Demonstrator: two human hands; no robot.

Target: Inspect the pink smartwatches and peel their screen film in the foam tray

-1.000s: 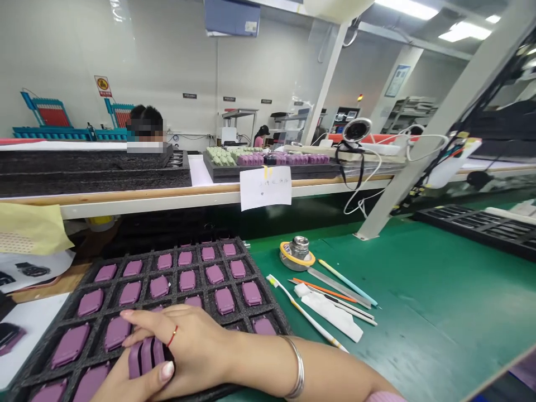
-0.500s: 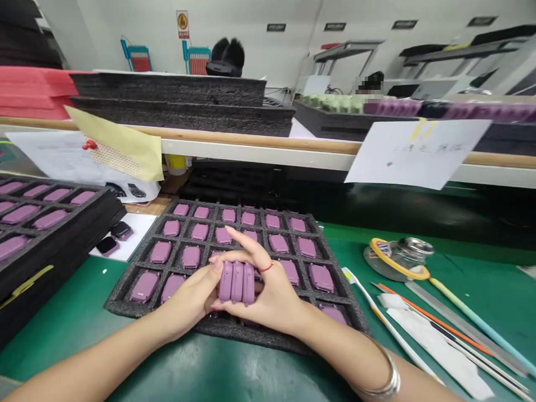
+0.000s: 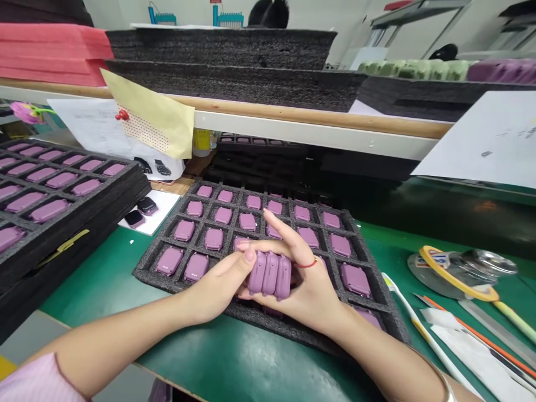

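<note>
The view has moved closer: the hands clamp three purple cases over a foam tray.

Two hands hold three purple cases together over one of two foam trays, with two black watches on one white card, one toothbrush, and one yellow note with one red pin nearby.
</note>
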